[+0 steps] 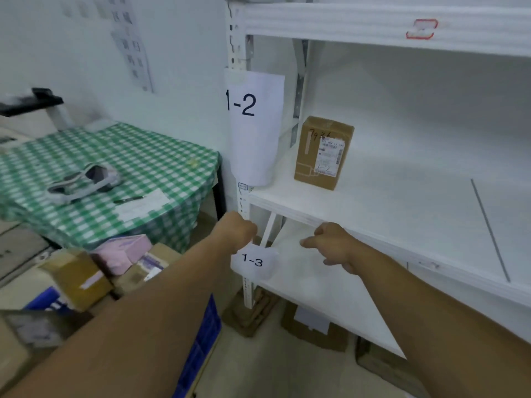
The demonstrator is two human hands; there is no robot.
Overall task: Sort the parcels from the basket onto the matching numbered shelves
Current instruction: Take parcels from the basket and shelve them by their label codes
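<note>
One brown parcel (323, 152) stands on shelf 1-2 (402, 202), left edge; basket (201, 337) holds more. Left hand (240, 231) fingers curled, right hand (330, 242) fingers loose, both empty.

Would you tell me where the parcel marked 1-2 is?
Head view: the parcel stands on the shelf at its left end, beside the 1-2 sign.
</note>
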